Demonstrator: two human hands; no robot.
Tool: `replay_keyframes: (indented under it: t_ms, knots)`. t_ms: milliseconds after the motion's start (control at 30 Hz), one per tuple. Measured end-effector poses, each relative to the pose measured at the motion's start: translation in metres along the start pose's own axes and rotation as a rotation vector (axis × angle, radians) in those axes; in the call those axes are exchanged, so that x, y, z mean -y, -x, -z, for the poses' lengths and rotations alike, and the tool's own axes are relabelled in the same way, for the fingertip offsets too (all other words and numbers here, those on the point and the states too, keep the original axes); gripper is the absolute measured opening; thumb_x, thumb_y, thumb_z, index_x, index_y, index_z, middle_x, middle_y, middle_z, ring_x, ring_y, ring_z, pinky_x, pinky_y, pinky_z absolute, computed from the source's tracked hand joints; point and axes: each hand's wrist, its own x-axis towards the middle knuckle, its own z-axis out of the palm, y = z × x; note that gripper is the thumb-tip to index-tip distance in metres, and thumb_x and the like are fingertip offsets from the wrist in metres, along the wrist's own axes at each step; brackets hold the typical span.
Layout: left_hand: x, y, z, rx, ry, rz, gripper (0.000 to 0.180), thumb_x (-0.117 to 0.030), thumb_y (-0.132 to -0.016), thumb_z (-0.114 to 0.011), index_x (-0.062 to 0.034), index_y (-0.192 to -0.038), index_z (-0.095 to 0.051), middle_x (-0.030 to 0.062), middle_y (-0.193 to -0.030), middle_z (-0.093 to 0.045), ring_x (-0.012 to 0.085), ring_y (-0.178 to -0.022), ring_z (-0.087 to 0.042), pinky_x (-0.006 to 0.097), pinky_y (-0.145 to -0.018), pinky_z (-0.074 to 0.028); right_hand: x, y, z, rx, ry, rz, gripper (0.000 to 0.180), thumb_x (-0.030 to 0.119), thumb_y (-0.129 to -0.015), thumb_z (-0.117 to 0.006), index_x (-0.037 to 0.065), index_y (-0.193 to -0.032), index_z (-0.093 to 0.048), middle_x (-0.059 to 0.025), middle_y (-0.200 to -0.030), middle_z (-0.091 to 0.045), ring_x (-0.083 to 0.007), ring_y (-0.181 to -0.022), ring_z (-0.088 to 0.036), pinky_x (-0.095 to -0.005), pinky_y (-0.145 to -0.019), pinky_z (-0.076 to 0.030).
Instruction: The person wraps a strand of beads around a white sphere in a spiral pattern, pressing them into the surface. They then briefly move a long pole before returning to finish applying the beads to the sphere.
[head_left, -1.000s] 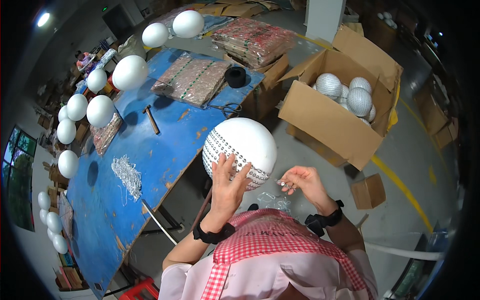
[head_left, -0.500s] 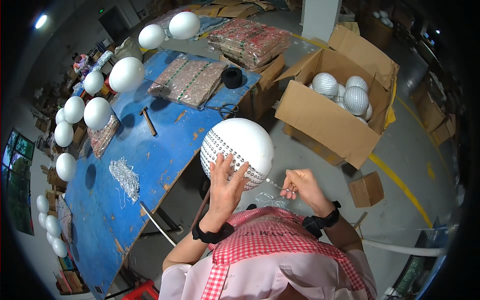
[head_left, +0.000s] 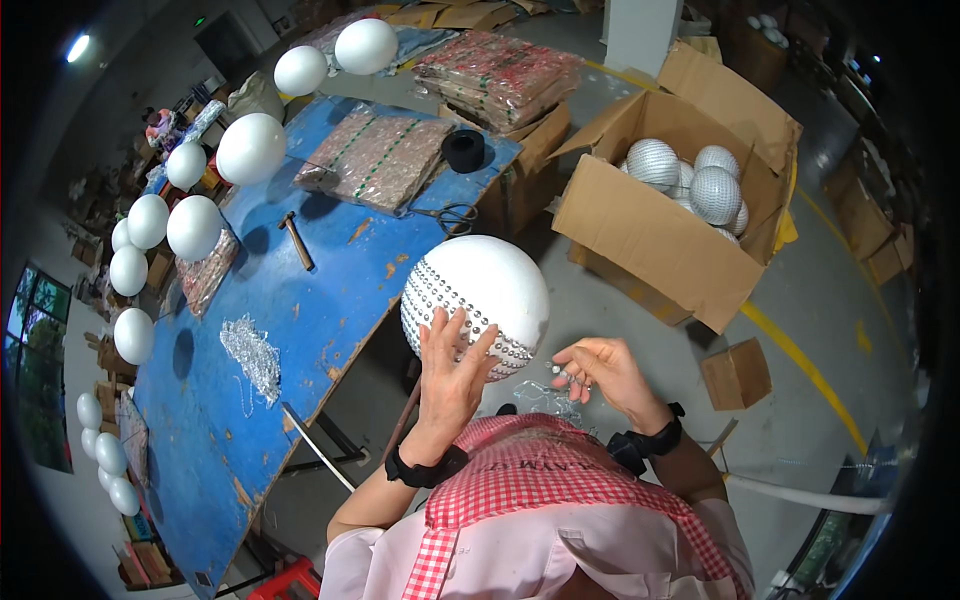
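Observation:
A large white ball [head_left: 495, 275] is in front of me, with rows of silver beads round its left and lower side. A brown rod [head_left: 402, 420] shows just below it. My left hand [head_left: 450, 375] lies against the beaded side, fingers spread over the rows. To the right of the ball, my right hand [head_left: 600, 375] is closed on a thin silver bead string [head_left: 572, 380], the thumb and index finger pinched near a small white bead. Loose clear loops of string hang below, partly hidden by the checked apron.
The blue table [head_left: 330, 270] holds a hammer [head_left: 296, 243], a heap of bead strings [head_left: 250, 355], scissors [head_left: 455, 217] and a black tape roll [head_left: 463, 151]. Plain white balls [head_left: 195, 228] stand along its far left. An open carton [head_left: 650, 240] of beaded balls sits at right, near a small box [head_left: 736, 374].
My right hand has drawn its fingers in and turned slightly near the ball's lower right edge. The loose string below has shifted. My left hand stays on the ball.

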Motion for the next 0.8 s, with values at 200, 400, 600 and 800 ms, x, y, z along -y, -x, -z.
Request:
replay_keyframes:
  t_ms: [200, 400, 600, 800]
  knots:
    - [-0.001, 0.000, 0.000, 0.006, 0.003, 0.004, 0.048, -0.007, -0.074, -0.075, -0.0173, -0.120, -0.064, 0.0187, -0.133, -0.047, 0.0427, -0.131, -0.037, 0.058, -0.106, -0.028, -0.009, -0.019, -0.012, -0.013, 0.175, 0.087, 0.020, 0.013, -0.092, -0.061, -0.002, -0.103, -0.065, -0.0077, -0.086, -0.069, -0.0074, -0.069, -0.061, -0.0204, -0.058, -0.048]
    - [0.001, 0.000, 0.002, 0.011, 0.006, -0.005, 0.050, -0.007, -0.073, -0.075, -0.0190, -0.120, -0.064, 0.0193, -0.135, -0.045, 0.0443, -0.131, -0.036, 0.060, -0.106, -0.027, -0.011, -0.023, -0.013, -0.066, 0.558, 0.040, 0.021, 0.017, -0.094, -0.055, -0.002, -0.093, -0.064, -0.0057, -0.073, -0.066, -0.0101, -0.067, -0.062, -0.0258, -0.059, -0.048]
    - [0.011, 0.001, 0.007, 0.016, -0.005, -0.005, 0.047, -0.005, -0.078, -0.071, -0.0190, -0.121, -0.062, 0.0236, -0.143, -0.036, 0.0461, -0.135, -0.029, 0.060, -0.108, -0.022, -0.015, -0.023, -0.008, 0.048, 0.716, -0.028, 0.027, 0.020, -0.097, -0.048, -0.002, -0.092, -0.061, -0.0080, -0.069, -0.065, -0.0131, -0.065, -0.062, -0.0291, -0.059, -0.048]
    - [0.014, -0.001, 0.017, 0.103, 0.012, 0.030, 0.043, -0.008, -0.083, -0.066, -0.0153, -0.125, -0.059, 0.0260, -0.150, -0.024, 0.0475, -0.139, -0.019, 0.060, -0.110, -0.017, -0.015, -0.015, -0.007, 0.147, 0.143, 0.018, 0.018, 0.014, -0.094, -0.057, -0.002, -0.099, -0.062, -0.0046, -0.078, -0.066, -0.0088, -0.071, -0.061, -0.0238, -0.065, -0.049]
